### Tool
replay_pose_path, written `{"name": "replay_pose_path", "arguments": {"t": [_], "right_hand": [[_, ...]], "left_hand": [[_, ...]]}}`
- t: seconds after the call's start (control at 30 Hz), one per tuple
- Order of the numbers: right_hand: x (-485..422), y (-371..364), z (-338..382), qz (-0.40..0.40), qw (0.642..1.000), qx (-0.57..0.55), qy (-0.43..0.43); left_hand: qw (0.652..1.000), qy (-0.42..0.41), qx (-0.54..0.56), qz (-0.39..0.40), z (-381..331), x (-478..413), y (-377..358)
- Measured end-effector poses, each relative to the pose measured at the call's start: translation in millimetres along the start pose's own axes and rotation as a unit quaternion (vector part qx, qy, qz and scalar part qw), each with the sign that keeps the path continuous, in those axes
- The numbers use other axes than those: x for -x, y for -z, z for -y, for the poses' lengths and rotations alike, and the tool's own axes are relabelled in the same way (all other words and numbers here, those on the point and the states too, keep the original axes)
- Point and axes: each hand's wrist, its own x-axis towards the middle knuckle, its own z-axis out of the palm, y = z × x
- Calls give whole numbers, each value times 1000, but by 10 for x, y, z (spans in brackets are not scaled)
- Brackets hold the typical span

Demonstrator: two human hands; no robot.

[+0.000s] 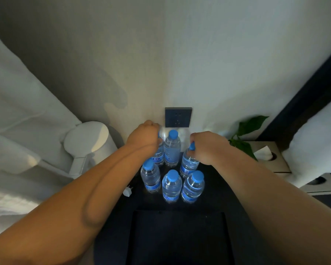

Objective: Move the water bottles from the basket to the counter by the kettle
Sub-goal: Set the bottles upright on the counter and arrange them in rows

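Several clear water bottles with blue caps and blue labels stand upright in two rows on the dark counter (122, 211) below the wall socket. My left hand (144, 137) is closed over the top of the back-left bottle (159, 156), hiding its cap. My right hand (206, 147) grips the neck and cap of the back-right bottle (188, 165). Between them the back-middle bottle (172, 148) stands free. In the front row stand a left bottle (150, 177), a middle bottle (172, 186) and a right bottle (193, 185). The white kettle (88, 144) sits left of the bottles. No basket is in view.
A dark wall socket (178, 117) is just behind the bottles. A white plug (127, 192) lies at the counter's left edge. A green plant (245, 132) and a tissue box (269, 155) stand to the right. White bedding lies at far left and far right.
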Motion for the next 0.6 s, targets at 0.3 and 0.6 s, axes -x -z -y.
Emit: {"name": "replay_pose_path", "arguments": {"t": [0.3,0.6], "right_hand": [[-64,-33,-25,-46,996,-73,-11],[-213,7,-36,-56,995,-88,6]], "left_hand": [[993,-117,-25,13,-210,-45,115],[986,-111,-120,16,-235,-78,92]]}}
